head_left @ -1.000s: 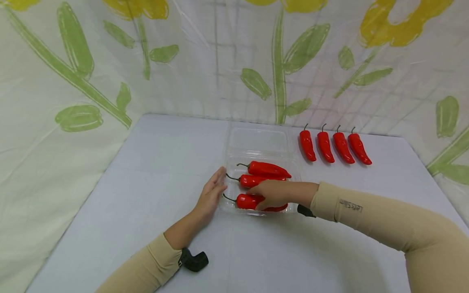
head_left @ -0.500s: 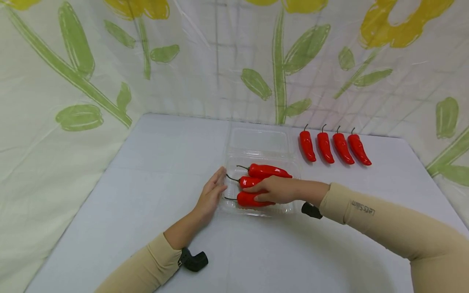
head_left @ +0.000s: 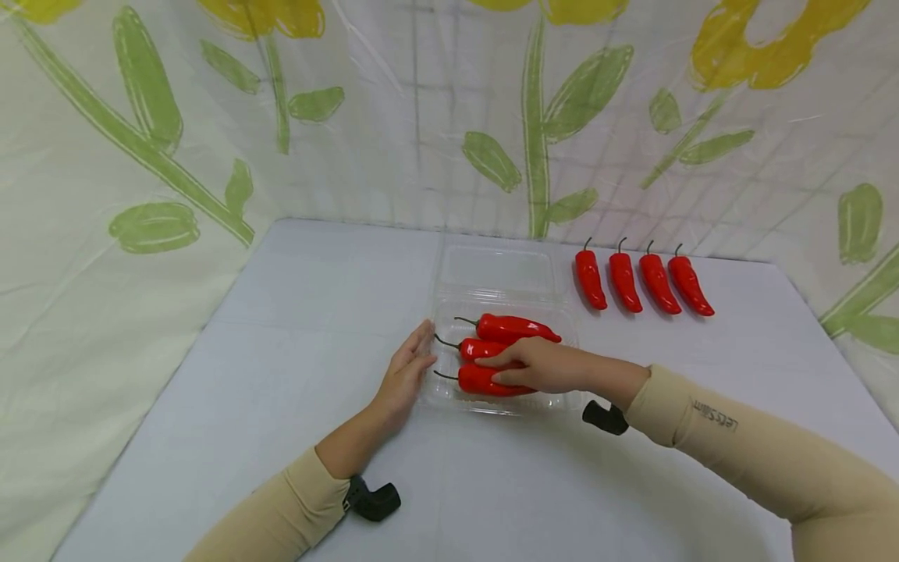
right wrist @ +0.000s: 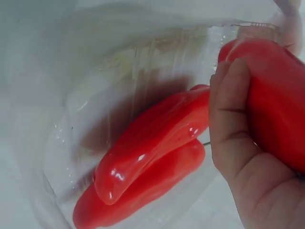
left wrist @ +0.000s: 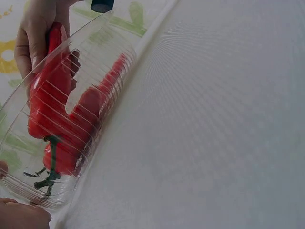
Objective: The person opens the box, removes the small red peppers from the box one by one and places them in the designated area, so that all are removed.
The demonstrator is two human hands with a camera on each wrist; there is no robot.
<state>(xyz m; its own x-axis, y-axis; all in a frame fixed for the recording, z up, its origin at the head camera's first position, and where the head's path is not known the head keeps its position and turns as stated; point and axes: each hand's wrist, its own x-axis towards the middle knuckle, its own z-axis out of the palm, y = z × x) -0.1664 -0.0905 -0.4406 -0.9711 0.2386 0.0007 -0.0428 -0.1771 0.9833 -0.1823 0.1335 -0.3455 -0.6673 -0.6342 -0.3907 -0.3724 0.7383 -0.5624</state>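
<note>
A clear plastic clamshell box lies with its lid folded back, several stems pointing left inside it. My right hand grips the nearest red chili pepper between thumb and fingers, close over the box's front part. In the right wrist view this held pepper appears raised above the other two. Behind it lie a middle pepper, partly covered by the hand, and a far pepper. My left hand rests against the box's left wall, fingers extended.
Several more red chili peppers lie in a row at the back right of the white table. The open lid extends toward the back edge. A flower-printed curtain hangs behind.
My right hand has shifted a little to the right and back, drawing the near pepper slightly away from the front wall. The left hand has stayed at the box.
</note>
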